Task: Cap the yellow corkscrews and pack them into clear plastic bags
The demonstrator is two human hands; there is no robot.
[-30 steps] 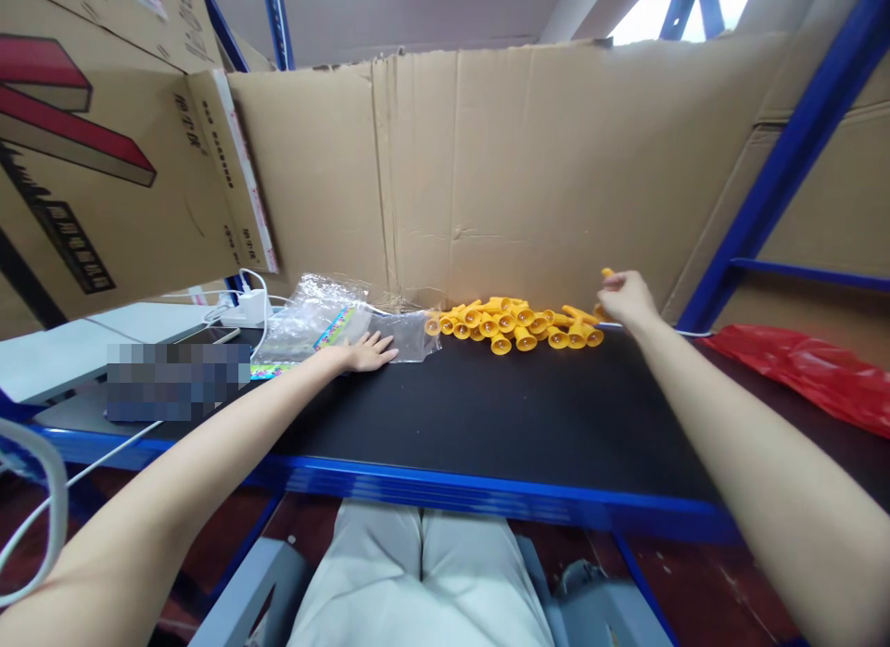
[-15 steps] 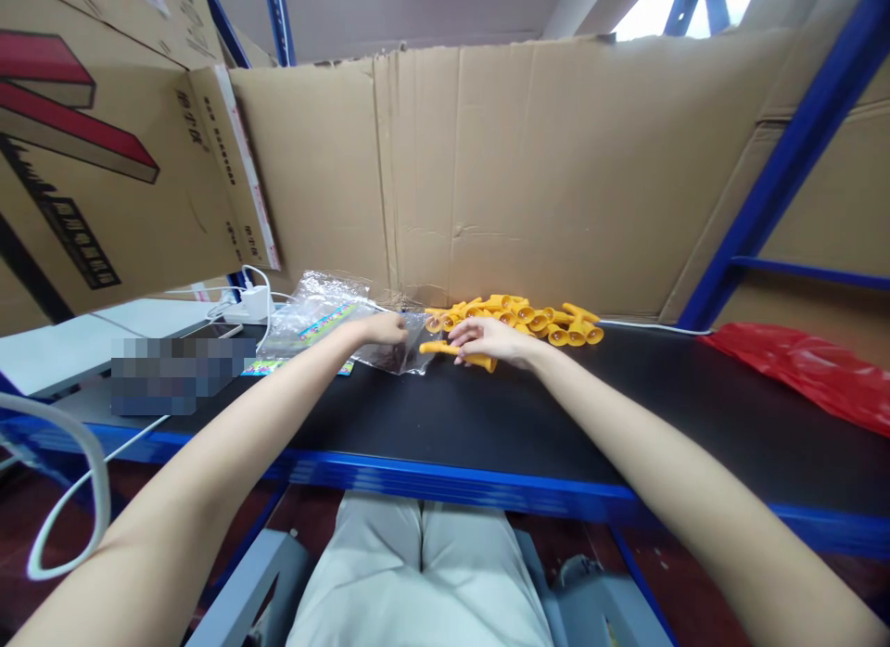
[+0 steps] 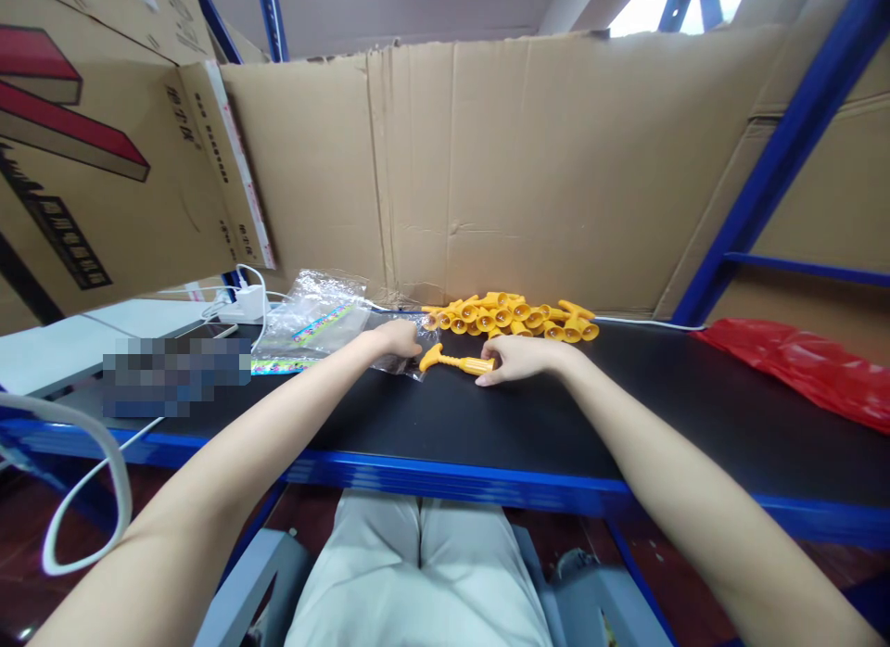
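My right hand (image 3: 520,358) grips one yellow plastic toy (image 3: 455,361) by its thick end; the toy lies level, its T-shaped end pointing left at the mouth of a small clear bag (image 3: 398,349). My left hand (image 3: 398,338) is closed on that bag's edge, pinching it on the black bench top (image 3: 556,415). A pile of several more yellow toys (image 3: 511,317) lies just behind my hands, against the cardboard wall (image 3: 514,165).
A heap of clear bags with coloured header cards (image 3: 312,318) lies left of my hands. A white charger with cables (image 3: 240,306) and a white panel sit farther left. A red plastic bag (image 3: 807,364) lies at the right. Blue shelf posts (image 3: 779,156) frame the bench.
My right hand took a yellow toy from the pile's right end and carried it left to the bag. My left hand went from lying flat to pinching the bag's edge.
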